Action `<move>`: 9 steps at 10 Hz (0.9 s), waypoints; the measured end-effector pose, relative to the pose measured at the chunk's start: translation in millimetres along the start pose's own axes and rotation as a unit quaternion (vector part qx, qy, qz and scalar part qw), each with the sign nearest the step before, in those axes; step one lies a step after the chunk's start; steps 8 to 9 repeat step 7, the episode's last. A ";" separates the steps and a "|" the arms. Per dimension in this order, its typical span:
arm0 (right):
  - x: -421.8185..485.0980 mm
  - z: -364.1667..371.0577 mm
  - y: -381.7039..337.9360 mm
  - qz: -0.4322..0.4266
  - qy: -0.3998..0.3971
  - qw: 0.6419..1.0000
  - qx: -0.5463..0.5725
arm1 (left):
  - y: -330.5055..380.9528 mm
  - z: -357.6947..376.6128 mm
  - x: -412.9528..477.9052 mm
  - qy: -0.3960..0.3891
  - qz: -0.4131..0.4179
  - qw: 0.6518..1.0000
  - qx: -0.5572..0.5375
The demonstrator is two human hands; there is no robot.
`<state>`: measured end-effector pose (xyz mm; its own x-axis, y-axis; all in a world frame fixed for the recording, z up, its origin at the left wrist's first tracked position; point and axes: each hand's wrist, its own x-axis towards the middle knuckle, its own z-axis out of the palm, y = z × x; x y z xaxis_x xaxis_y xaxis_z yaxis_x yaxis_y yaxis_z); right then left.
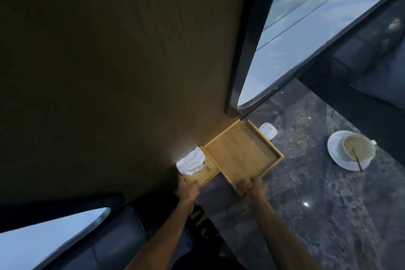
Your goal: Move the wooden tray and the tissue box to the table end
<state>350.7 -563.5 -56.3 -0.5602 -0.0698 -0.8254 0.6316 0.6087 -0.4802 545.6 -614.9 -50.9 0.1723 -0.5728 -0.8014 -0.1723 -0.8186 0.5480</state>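
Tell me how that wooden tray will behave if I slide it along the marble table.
The wooden tray looks rigid and empty, so probably light. On the glossy marble table it should glide easily. Its flat base makes tipping unlikely.

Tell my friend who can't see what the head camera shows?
Two hands hold things against a wall at a marble table's end: the left hand grips a tissue box, the right hand a tray. A cup on a saucer sits to the right.
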 end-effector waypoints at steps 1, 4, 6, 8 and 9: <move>14.3 -4.8 9.2 -0.004 -0.030 0.999 -0.025 | -2.7 -2.9 -0.8 -0.015 0.013 1.000 0.019; 67.5 -20.7 33.8 -0.020 -0.107 0.985 -0.137 | 5.8 -3.7 -9.5 -0.009 -0.049 0.994 0.098; 19.4 -26.5 36.1 -0.107 -0.190 0.936 -0.275 | -4.0 4.6 -55.1 -0.003 0.106 0.962 0.253; -20.7 -35.1 26.0 -0.130 -0.200 0.936 -0.257 | -4.9 0.3 -50.7 -0.064 0.099 0.941 0.319; -20.7 -35.1 26.0 -0.130 -0.200 0.936 -0.257 | -4.9 0.3 -50.7 -0.064 0.099 0.941 0.319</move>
